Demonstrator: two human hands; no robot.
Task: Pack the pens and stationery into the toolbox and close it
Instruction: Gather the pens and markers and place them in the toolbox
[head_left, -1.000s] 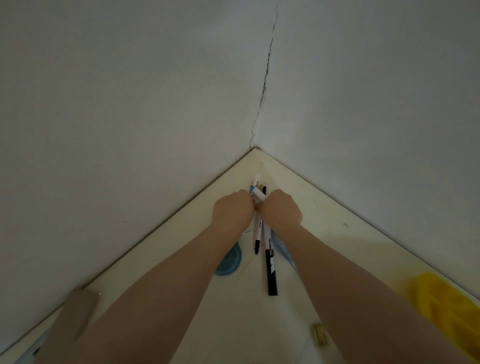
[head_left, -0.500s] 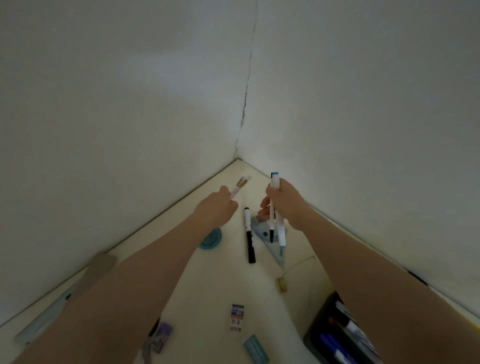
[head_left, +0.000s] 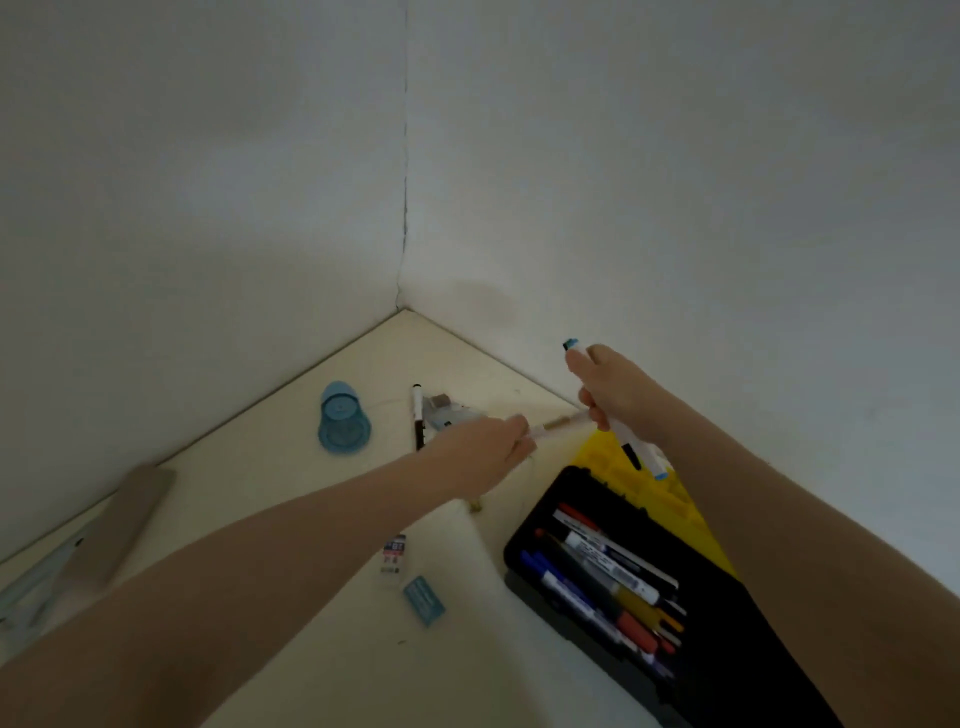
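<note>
Two hands at work above a cream table (head_left: 291, 519) set into a wall corner. Right hand (head_left: 613, 389), right of centre, fingers curled round two white pens (head_left: 636, 452), blue-capped ends poking out above and below the fist, tips slanting down over the toolbox's yellow lid (head_left: 670, 493). Left hand (head_left: 483, 449), at centre, pinching a slim pale pen (head_left: 556, 425) with a gold band, pointed toward the right hand. Black toolbox (head_left: 545, 509) open at lower right, full of markers (head_left: 608, 577) lying side by side. Left lying on the table: blue round container (head_left: 343, 418) at upper left of centre, black-and-white marker (head_left: 417, 415) beside a clear packet (head_left: 447, 413), small printed box (head_left: 393, 553), blue eraser (head_left: 424, 600) near bottom centre, brownish flat case (head_left: 130, 519) at far left.
</note>
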